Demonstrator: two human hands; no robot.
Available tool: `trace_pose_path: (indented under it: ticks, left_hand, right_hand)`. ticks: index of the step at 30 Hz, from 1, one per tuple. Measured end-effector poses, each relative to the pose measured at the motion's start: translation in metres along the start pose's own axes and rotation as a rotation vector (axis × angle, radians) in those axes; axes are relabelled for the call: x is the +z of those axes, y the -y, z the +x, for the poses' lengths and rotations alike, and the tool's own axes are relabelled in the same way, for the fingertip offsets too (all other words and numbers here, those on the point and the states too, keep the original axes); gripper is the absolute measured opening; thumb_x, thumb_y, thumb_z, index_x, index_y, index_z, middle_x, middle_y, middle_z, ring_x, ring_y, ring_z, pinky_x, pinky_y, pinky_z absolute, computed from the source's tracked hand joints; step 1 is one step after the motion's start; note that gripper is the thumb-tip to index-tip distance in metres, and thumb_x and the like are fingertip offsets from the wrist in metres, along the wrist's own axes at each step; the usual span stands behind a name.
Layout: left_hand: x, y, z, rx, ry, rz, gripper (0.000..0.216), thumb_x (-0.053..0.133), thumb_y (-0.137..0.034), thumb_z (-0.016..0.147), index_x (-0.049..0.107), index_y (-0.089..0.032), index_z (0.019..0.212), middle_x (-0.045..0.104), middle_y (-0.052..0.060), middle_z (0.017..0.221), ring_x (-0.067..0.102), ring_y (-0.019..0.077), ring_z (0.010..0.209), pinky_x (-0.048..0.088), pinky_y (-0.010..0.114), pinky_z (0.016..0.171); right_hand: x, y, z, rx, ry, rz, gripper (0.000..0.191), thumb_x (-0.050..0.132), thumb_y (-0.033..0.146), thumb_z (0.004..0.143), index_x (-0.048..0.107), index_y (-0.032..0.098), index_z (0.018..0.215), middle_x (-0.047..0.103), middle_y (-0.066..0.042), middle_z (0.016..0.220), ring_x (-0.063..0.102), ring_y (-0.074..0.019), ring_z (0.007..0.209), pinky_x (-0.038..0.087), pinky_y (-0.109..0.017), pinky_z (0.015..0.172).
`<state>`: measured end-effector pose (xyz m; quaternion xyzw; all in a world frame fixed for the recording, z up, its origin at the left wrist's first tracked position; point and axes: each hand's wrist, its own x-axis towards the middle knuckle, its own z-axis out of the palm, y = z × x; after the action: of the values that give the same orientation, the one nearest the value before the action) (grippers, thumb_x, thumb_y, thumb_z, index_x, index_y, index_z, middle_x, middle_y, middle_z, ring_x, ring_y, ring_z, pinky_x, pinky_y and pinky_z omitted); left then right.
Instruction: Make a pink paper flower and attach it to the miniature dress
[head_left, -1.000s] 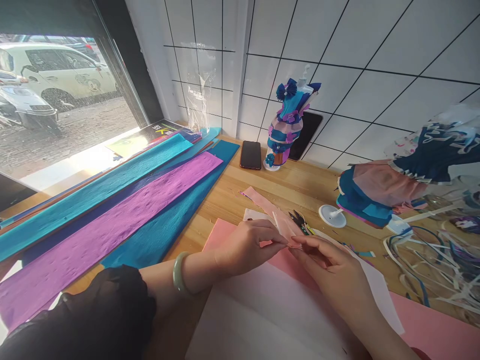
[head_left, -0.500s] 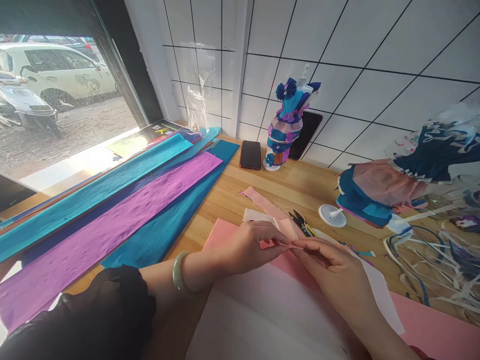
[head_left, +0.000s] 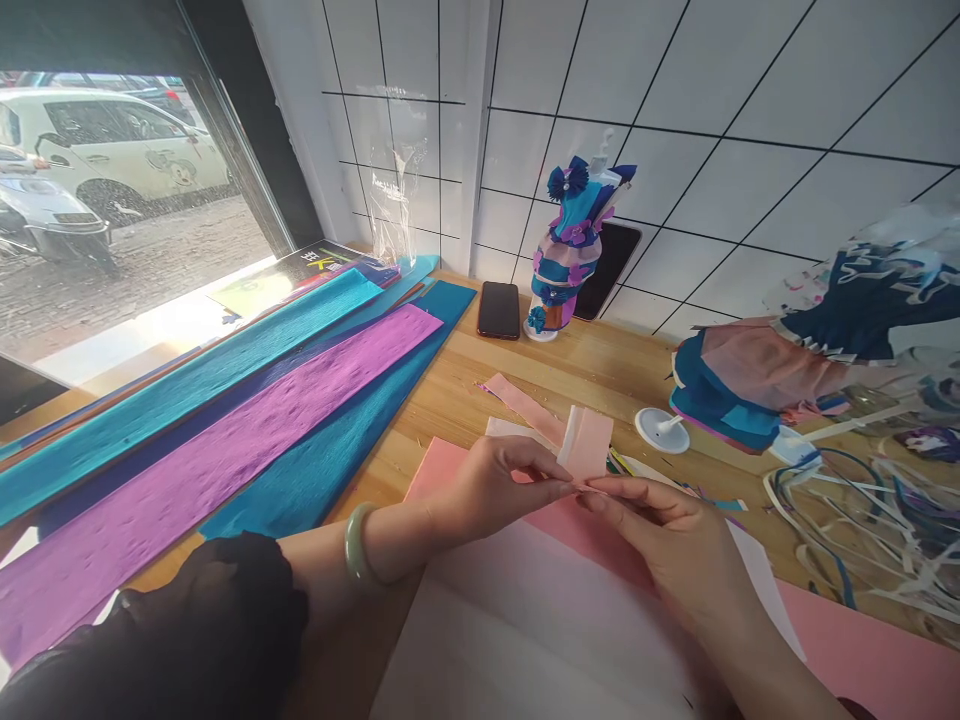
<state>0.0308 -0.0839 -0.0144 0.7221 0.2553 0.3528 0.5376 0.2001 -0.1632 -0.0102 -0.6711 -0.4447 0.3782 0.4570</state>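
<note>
A light pink paper strip (head_left: 591, 443) stands up from between my fingertips, with a pale folded edge along its left side. My left hand (head_left: 504, 490) pinches its lower end between thumb and fingers. My right hand (head_left: 660, 525) pinches the same end from the other side, and the two hands' fingertips nearly meet. Both hands are over white paper (head_left: 525, 620) lying on pink sheets (head_left: 442, 465). Behind them, another pink strip (head_left: 517, 400) lies on the table. The tool with a green and yellow part (head_left: 619, 462) is mostly hidden behind the upright strip.
Turquoise paper (head_left: 225, 370), purple paper (head_left: 300, 410) and teal paper (head_left: 360, 440) lie at left. A phone (head_left: 499, 310) and a small dressed form (head_left: 566, 255) stand by the tiled wall. At right are a larger paper dress (head_left: 757, 380), a white stand (head_left: 662, 430) and tangled strips (head_left: 825, 530).
The held pink strip has swung upright and now shows its broad face, covering the dark tool behind it. My hands have stayed in nearly the same place, still pinching.
</note>
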Motion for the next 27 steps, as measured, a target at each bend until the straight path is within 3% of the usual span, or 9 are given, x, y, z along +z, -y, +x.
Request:
trace_pose_path:
  ticks: [14,20,27]
  left_hand:
    - [0.002,-0.003,0.000,-0.179,0.021,-0.113,0.023,0.064,-0.035,0.072,0.063,-0.013,0.070,0.062,0.002,0.069,0.054,0.0096,0.065,0.043,0.021,0.060]
    - [0.004,0.001,-0.001,-0.151,0.038,-0.133,0.031,0.069,-0.029,0.066,0.059,-0.014,0.091,0.055,0.001,0.078,0.048,0.0077,0.067,0.041,0.019,0.060]
    - [0.005,-0.003,0.003,-0.174,0.051,-0.143,0.013,0.063,-0.024,0.071,0.062,-0.013,0.077,0.058,0.001,0.069,0.044,0.0060,0.059,0.036,0.019,0.056]
  right_hand:
    - [0.004,0.002,-0.002,0.061,-0.041,0.117,0.016,0.073,0.034,0.063,0.070,0.024,0.074,0.070,-0.002,0.081,0.064,-0.0182,0.076,0.053,-0.029,0.070]
    - [0.007,0.003,-0.003,0.058,-0.051,0.119,0.022,0.074,0.032,0.062,0.066,0.022,0.080,0.068,-0.001,0.079,0.063,-0.0153,0.074,0.052,-0.027,0.072]
    - [0.011,0.013,-0.005,0.000,-0.039,0.013,0.023,0.070,0.035,0.065,0.066,0.022,0.084,0.069,-0.003,0.082,0.064,-0.0176,0.076,0.053,-0.029,0.071]
